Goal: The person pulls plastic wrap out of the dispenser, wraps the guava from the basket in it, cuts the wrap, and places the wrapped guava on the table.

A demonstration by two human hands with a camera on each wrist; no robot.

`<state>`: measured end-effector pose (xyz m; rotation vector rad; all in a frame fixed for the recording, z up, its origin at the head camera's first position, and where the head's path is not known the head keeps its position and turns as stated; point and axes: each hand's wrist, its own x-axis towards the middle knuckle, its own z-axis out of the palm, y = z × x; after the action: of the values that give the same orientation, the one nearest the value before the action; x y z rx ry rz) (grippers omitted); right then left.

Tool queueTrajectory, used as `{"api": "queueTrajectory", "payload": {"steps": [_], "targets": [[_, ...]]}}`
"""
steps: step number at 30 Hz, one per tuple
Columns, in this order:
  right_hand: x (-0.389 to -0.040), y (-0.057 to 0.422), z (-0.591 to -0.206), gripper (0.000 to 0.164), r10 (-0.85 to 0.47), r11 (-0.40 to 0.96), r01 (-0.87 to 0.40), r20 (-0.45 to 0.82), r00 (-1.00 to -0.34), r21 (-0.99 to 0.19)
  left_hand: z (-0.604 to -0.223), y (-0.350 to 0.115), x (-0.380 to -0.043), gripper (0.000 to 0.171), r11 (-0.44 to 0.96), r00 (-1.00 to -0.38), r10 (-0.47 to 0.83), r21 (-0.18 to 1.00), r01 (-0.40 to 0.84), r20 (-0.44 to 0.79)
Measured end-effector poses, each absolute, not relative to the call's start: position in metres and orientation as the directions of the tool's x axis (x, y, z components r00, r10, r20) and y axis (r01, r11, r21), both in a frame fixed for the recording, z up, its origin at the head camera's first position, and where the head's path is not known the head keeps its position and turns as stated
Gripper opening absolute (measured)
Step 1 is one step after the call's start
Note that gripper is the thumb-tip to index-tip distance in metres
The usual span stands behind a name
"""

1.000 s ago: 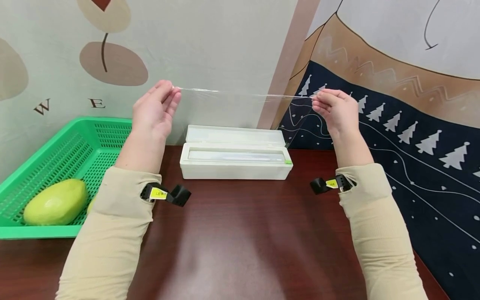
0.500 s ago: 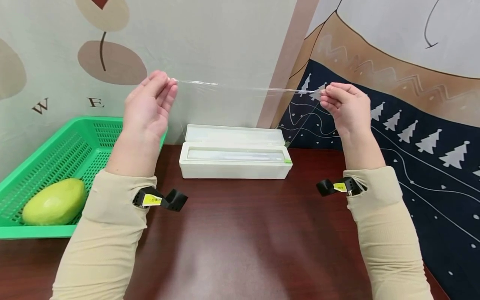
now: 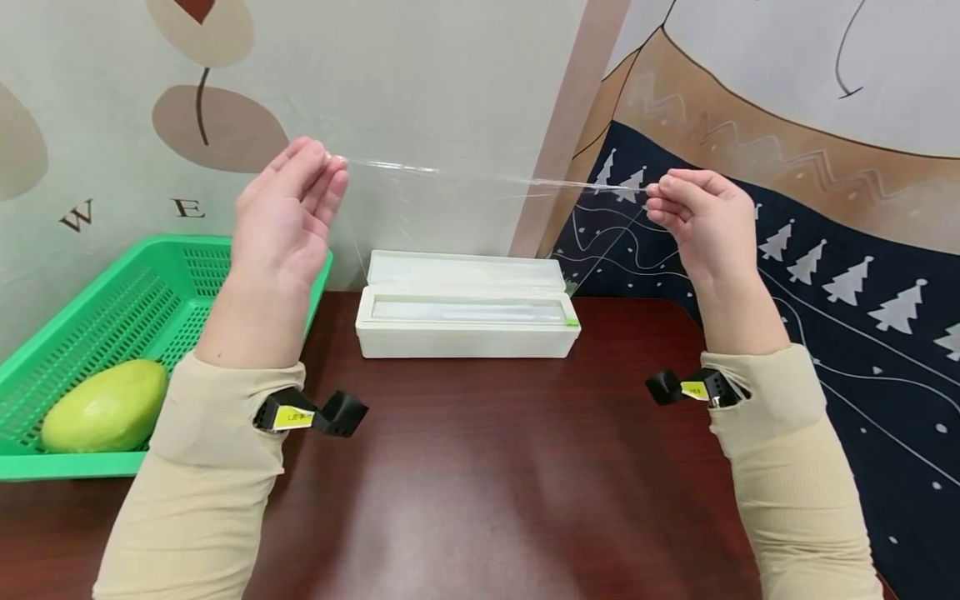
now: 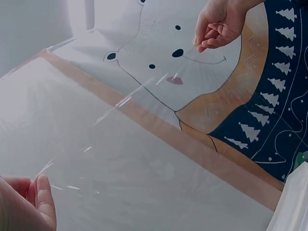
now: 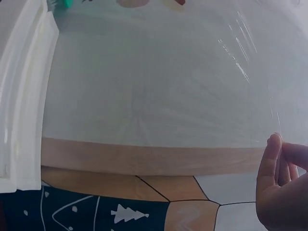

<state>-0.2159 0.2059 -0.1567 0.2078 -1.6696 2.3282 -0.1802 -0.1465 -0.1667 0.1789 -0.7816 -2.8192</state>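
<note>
A sheet of clear cling film (image 3: 408, 167) stretches between my two raised hands, its upper edge drawn into a nearly level line. My left hand (image 3: 288, 217) pinches one corner between thumb and fingers; my right hand (image 3: 708, 217) pinches the other. Below and behind the hands, a white cling film box (image 3: 468, 340) stands on the table with its lid (image 3: 465, 271) tipped back. The film runs from the box up to both hands. In the right wrist view, shiny creases show in the film (image 5: 236, 60) near my fingertips.
At the left, a green plastic basket (image 3: 45, 464) holds a yellow-green mango-like fruit (image 3: 107, 407), partly behind my left arm. The dark red-brown table (image 3: 480, 467) extends in front of the box. Printed cloth (image 3: 847, 375) hangs behind and at the right.
My hands have moved apart, the left one further left and up, the right one further right. The film between them is stretched wider. The box has stayed in place.
</note>
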Motion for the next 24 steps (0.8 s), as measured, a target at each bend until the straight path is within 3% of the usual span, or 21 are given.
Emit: {"api": "queueTrajectory", "payload": {"steps": [3,5,6,8,9,11,13,16,18,21,24], "targets": [[-0.212,0.21,-0.162,0.012,0.079,-0.254,-0.332,0.322,-0.943,-0.909,-0.173,-0.149,-0.175,0.02,-0.769,-0.978,-0.207,0.614,0.18,0.027],[-0.209,0.215,-0.165,0.012,0.03,-0.208,-0.351,0.352,-0.935,-0.913,-0.177,-0.153,-0.17,0.02,-0.637,-0.979,-0.165,0.744,0.199,0.121],[-0.208,0.217,-0.166,0.012,0.012,-0.171,-0.362,0.366,-0.931,-0.916,-0.179,-0.154,-0.167,0.021,-0.526,-0.975,-0.14,0.821,0.22,0.172],[-0.205,0.221,-0.166,0.012,0.005,-0.035,-0.41,0.41,-0.912,-0.912,-0.181,-0.157,-0.162,0.026,-0.164,-0.966,-0.08,0.953,0.256,0.246],[-0.204,0.223,-0.166,0.012,0.01,0.054,-0.433,0.434,-0.901,-0.9,-0.181,-0.157,-0.159,0.029,0.05,-0.959,-0.049,0.96,0.276,0.278],[-0.202,0.227,-0.166,0.008,0.036,0.261,-0.469,0.494,-0.869,-0.844,-0.181,-0.154,-0.155,0.033,0.425,-0.943,0.004,0.853,0.303,0.333],[-0.2,0.229,-0.165,0.003,0.055,0.443,-0.475,0.551,-0.832,-0.76,-0.181,-0.15,-0.153,0.03,0.646,-0.926,0.045,0.697,0.313,0.374],[-0.199,0.232,-0.164,0.005,0.03,0.56,-0.471,0.584,-0.811,-0.682,-0.181,-0.144,-0.151,0.018,0.724,-0.899,0.074,0.596,0.346,0.432],[-0.199,0.237,-0.164,0.007,-0.027,0.532,-0.498,0.574,-0.819,-0.685,-0.182,-0.142,-0.15,0.013,0.729,-0.879,0.076,0.575,0.371,0.47],[-0.2,0.248,-0.164,0.01,-0.184,0.382,-0.551,0.523,-0.832,-0.742,-0.183,-0.142,-0.148,0.011,0.697,-0.832,0.088,0.562,0.444,0.548],[-0.203,0.258,-0.168,0.013,-0.373,0.17,-0.566,0.479,-0.795,-0.807,-0.186,-0.144,-0.147,0.008,0.648,-0.776,0.118,0.545,0.533,0.62]]}}
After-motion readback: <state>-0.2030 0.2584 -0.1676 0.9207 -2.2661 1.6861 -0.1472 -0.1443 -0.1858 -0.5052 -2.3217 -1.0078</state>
